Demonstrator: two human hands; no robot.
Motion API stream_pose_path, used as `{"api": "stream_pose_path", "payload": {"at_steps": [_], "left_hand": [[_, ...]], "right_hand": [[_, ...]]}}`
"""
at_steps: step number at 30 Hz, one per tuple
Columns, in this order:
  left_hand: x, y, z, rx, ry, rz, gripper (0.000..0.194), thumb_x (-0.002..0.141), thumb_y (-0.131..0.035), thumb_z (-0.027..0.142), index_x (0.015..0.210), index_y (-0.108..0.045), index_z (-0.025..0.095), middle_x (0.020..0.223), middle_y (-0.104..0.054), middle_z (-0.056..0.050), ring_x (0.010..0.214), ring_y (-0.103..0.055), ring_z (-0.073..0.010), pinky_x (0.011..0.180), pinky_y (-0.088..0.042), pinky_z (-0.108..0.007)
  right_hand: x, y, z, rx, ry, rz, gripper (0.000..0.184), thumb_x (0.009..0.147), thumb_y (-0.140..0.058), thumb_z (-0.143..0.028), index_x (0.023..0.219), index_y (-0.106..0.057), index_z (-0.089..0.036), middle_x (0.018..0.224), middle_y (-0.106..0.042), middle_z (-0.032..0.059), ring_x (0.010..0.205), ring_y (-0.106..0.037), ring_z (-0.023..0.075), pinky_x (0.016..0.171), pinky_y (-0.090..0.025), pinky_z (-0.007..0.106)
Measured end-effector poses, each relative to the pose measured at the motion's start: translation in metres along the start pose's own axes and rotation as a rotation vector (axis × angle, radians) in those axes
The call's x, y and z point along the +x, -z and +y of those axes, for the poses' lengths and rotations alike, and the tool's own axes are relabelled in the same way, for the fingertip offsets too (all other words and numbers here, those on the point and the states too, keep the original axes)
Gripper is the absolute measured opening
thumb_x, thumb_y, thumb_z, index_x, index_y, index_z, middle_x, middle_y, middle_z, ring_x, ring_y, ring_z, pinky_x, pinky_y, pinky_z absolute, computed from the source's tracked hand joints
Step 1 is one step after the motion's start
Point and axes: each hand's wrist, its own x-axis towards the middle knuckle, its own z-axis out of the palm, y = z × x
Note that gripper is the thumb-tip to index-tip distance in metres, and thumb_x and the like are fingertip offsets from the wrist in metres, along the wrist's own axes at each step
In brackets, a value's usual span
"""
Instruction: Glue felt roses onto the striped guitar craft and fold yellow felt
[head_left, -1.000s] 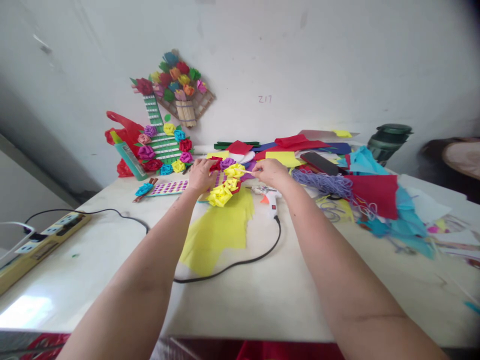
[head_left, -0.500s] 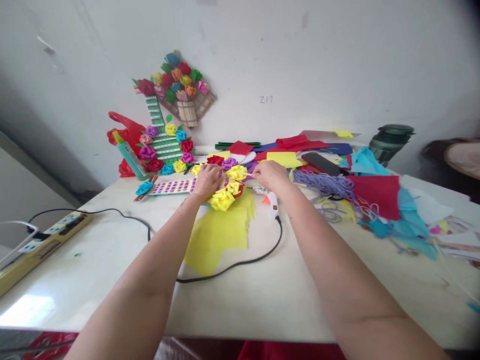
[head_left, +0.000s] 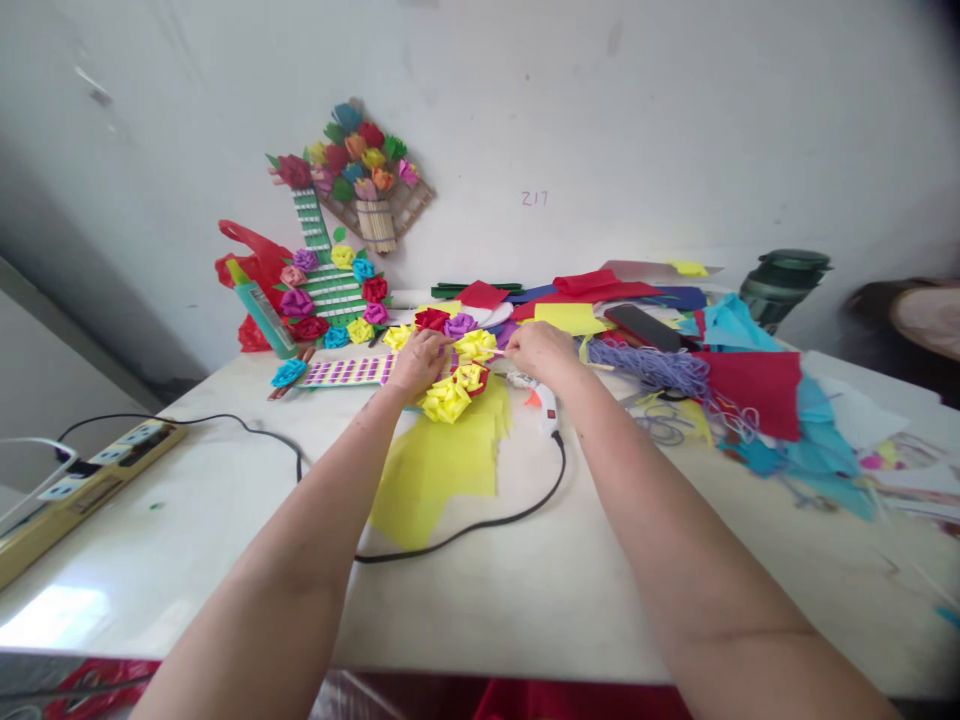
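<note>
A guitar-shaped craft board (head_left: 349, 372) with purple and pale stripes lies on the table, paper flowers fixed around its wider end. My left hand (head_left: 420, 362) holds this end down, its fingers bent and partly hidden among the flowers. Between the fingertips of my right hand (head_left: 544, 350) is a thin pale stick (head_left: 497, 351), pinched, its tip at a yellow paper flower (head_left: 475, 346). Red (head_left: 433, 319) and purple flowers (head_left: 459, 325) sit behind, and more yellow flowers (head_left: 447, 400) in front. A white hot glue gun (head_left: 550, 410) lies below my right wrist.
Yellow crepe paper (head_left: 442, 470) lies under the board's front, crossed by the glue gun's black cord (head_left: 480, 524). A power strip (head_left: 112, 470) is at left, a glue bottle (head_left: 262, 315) behind. Purple yarn (head_left: 652, 368), a phone (head_left: 641, 328) and coloured paper (head_left: 750, 390) spread right.
Both hands stay almost in place, with the stick still at the yellow flower. The whole view has shifted very slightly.
</note>
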Motion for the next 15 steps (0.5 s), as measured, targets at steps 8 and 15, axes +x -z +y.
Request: {"api": "stream_pose_path", "payload": {"at_steps": [8,15], "left_hand": [[0.006,-0.002,0.007,-0.059,0.006,0.001,0.031,0.085,-0.041,0.026,0.109,-0.060,0.020,0.105,-0.060,-0.010,0.092,-0.059,-0.0183,0.083,-0.048,-0.034],[0.011,-0.007,-0.001,-0.091,0.001,-0.048,0.036,0.083,-0.044,0.021,0.114,-0.061,0.021,0.109,-0.059,-0.010,0.095,-0.059,-0.0184,0.080,-0.050,-0.032]], "right_hand": [[0.002,-0.016,-0.010,-0.031,0.077,0.012,0.034,0.083,-0.050,-0.028,0.114,-0.063,-0.027,0.112,-0.065,0.0095,0.099,-0.060,0.0238,0.079,-0.044,0.033],[0.006,-0.026,-0.009,-0.069,0.182,-0.016,0.044,0.086,-0.041,-0.022,0.129,-0.051,-0.032,0.110,-0.066,0.0096,0.098,-0.061,0.0249,0.076,-0.044,0.034]]}}
